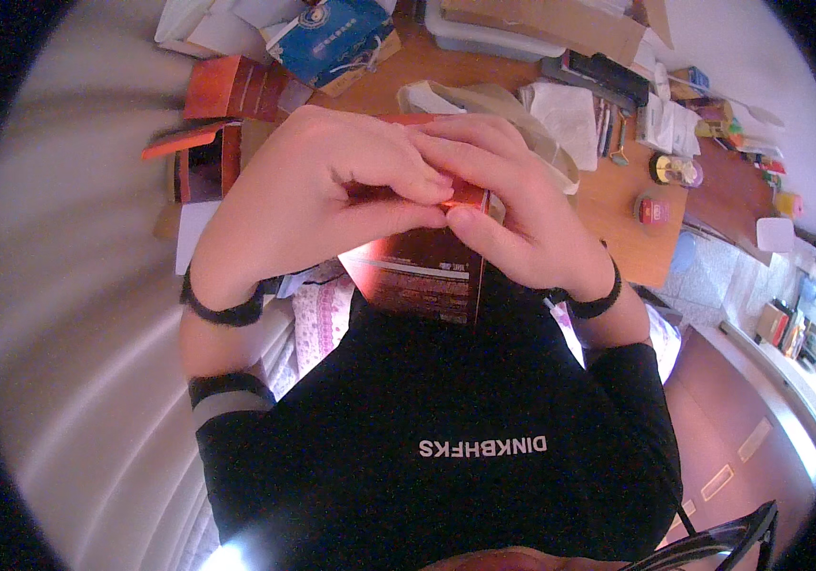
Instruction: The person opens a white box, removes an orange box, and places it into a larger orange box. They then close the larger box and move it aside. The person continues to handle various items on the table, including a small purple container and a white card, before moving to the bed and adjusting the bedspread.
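Upright before my chest stands a dark red carton (pixel 418 278) with small print on its near face. My left hand (pixel 351 171) bends over its top from the left, and its fingers cover much of the upper edge. From the right, my right hand (pixel 515 193) grips the top corner, the thumb on the near edge and the fingers laid across the top. The fingertips of both hands meet there and hide most of the top. Bright light falls on the carton's left part.
Left of my hands lie an open red box (pixel 208 168) and another red box (pixel 229 87). A blue gift bag (pixel 336 39) is behind them. A beige cloth bag (pixel 515 107), white tissues (pixel 565 121) and a red-labelled jar (pixel 654 209) rest on the wooden table (pixel 636 250). A pale curtain (pixel 94 321) hangs left.
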Action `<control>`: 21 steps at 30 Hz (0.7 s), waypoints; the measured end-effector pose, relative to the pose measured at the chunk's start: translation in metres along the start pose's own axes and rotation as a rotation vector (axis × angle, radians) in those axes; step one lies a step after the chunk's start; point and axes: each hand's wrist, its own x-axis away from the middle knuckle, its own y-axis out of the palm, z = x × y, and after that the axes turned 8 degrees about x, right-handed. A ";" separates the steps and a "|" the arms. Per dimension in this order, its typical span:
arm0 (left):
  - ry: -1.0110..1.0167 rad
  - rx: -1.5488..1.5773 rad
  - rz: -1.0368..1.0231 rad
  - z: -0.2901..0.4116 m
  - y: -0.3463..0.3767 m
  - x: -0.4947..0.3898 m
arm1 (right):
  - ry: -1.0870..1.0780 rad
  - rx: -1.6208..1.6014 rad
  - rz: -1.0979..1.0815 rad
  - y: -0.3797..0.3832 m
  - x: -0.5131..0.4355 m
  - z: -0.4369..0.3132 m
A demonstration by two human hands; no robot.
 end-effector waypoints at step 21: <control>0.233 -0.681 0.342 -0.016 0.048 0.027 | 0.131 -0.006 -0.008 -0.008 0.005 0.005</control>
